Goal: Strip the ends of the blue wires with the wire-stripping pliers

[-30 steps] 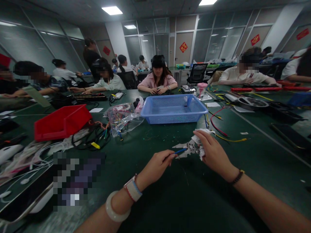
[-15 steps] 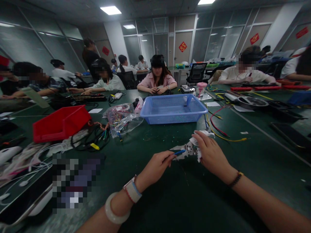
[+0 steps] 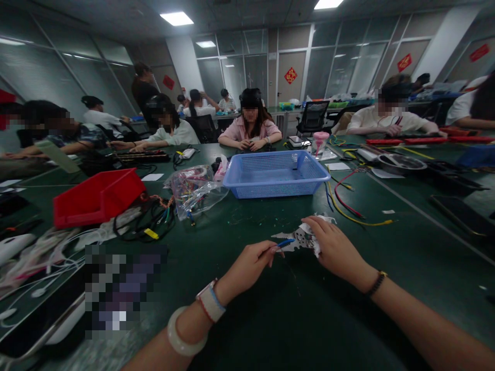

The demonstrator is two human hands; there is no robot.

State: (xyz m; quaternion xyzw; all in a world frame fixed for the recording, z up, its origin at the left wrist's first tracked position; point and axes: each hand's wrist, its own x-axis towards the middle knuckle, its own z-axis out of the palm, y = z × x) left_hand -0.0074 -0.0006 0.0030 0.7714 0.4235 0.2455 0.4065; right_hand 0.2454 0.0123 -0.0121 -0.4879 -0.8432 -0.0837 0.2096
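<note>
My left hand [image 3: 251, 264] pinches a short blue wire [image 3: 285, 242] between thumb and fingertips. The wire's free end sits in the jaws of a metal wire stripper [image 3: 296, 238]. My right hand [image 3: 335, 248] is closed round the stripper's white-wrapped handles [image 3: 309, 229] just above the green table [image 3: 294, 319]. Both hands work close together at the table's middle, a little in front of a blue plastic basket [image 3: 275, 174].
A red bin [image 3: 96, 196], tangled cables [image 3: 147, 221] and a clear bag of wires [image 3: 195, 191] lie left. Red and yellow wires [image 3: 348, 206] trail right of the basket. A phone [image 3: 462, 214] lies far right. Several people sit around the table.
My right hand and the stripper have shifted slightly left and down, closing on the wire; my left hand has stayed nearly in place.
</note>
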